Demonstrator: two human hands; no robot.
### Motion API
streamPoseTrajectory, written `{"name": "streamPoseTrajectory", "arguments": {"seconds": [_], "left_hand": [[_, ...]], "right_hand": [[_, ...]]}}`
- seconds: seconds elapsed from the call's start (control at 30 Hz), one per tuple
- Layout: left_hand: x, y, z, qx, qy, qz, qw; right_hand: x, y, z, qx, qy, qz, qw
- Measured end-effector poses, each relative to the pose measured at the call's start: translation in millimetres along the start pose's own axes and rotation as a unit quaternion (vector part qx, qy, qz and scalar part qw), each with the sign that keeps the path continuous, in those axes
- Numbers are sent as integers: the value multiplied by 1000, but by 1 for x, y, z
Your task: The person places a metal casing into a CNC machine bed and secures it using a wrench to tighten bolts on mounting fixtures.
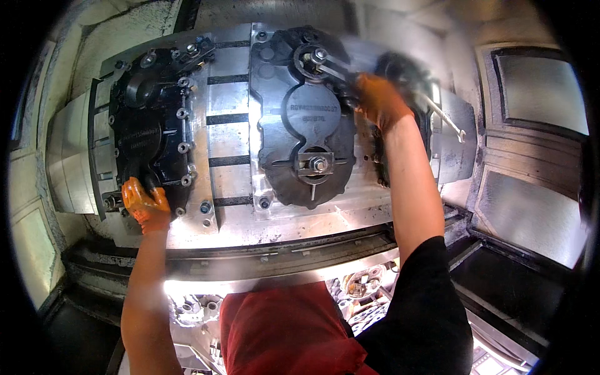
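My left hand [147, 205], in an orange glove, is curled against the lower end of the left black cast metal cover [140, 140], close to a bolt [111, 201]. My right hand [382, 100], also gloved in orange, is closed and blurred between the upper ends of the middle cover [312, 112] and the right cover [400, 69]. What its fingers grip is hidden. A clamp bolt [320, 55] stands to its left. Beyond it, a silver open-ended wrench [445, 117] slants down to the right; I cannot tell whether the hand holds it.
The covers sit on a metal fixture plate [228, 131] with dark slots. A second clamp bolt [319, 164] holds the middle cover's lower end. Machine walls with panels [540, 90] enclose both sides. A ledge [281, 256] runs in front; more metal parts [365, 284] lie below it.
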State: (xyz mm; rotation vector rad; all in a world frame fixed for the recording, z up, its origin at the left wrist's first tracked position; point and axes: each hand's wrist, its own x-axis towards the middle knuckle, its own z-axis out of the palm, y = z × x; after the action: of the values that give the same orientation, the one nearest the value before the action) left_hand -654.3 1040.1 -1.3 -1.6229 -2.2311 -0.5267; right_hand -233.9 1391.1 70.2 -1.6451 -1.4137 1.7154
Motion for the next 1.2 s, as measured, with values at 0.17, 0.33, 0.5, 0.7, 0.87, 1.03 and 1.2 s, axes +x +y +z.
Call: {"name": "streamPoseTrajectory", "arguments": {"seconds": [0.17,0.33,0.5,0.7,0.87,1.03,1.2], "left_hand": [[-10,-6,5,31,-18,-20,999],[-13,-8,7,28,-21,-14,999],[-19,-17,9,11,-9,0,1000],[-21,-22,11,3,6,16,1000],[-24,-26,12,32,20,39,999],[-22,-24,12,-1,31,32,999],[-29,-32,9,18,-3,19,1000]], "right_hand": [[5,-24,17,-97,10,-25,995],[35,17,13,-180,183,-157,954],[27,0,30,-129,12,-195,972],[35,11,29,-118,13,-271,955],[25,-3,30,-167,26,-315,934],[31,5,23,-211,54,-329,919],[19,-11,18,-435,122,-443,774]]}}
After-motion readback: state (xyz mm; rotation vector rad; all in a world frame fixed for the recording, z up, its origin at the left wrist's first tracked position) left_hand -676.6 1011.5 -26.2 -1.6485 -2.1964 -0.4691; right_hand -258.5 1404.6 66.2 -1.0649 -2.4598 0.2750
